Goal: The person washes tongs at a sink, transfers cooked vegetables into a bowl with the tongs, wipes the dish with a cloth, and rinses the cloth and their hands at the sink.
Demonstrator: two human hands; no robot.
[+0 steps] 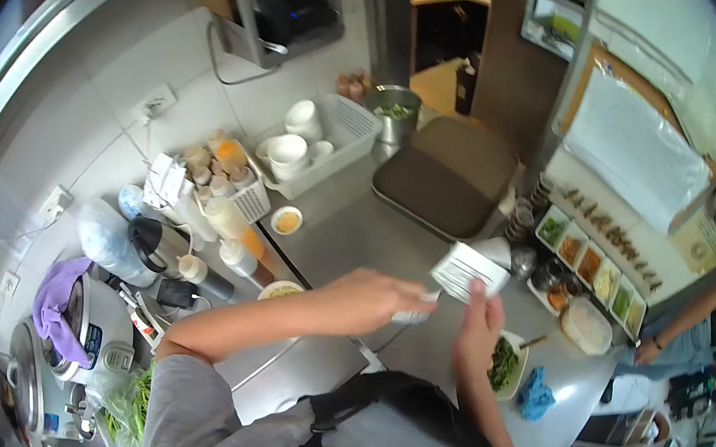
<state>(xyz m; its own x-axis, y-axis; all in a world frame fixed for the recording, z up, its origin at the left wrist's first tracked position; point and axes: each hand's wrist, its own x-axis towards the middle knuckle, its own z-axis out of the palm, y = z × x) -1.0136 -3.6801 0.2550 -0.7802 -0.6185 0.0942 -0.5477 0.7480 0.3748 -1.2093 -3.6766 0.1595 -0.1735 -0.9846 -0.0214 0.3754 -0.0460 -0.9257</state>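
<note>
Right fingers (480,297) pinch a lined white card (464,269); I cannot tell whether left fingers (407,295) grip anything.

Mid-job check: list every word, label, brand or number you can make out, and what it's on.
No text is clear enough to quote.
White rectangular item in the right hand: dark lines, not readable as words.
Rice cooker, dark front panel: markings too small.
Yellowish wall notice: too blurred.

White rectangular card (463,269), dark-lined, tilted in right hand (477,330) above desk (334,211); white piece (412,317) partly hidden by left hand (373,302).
</note>
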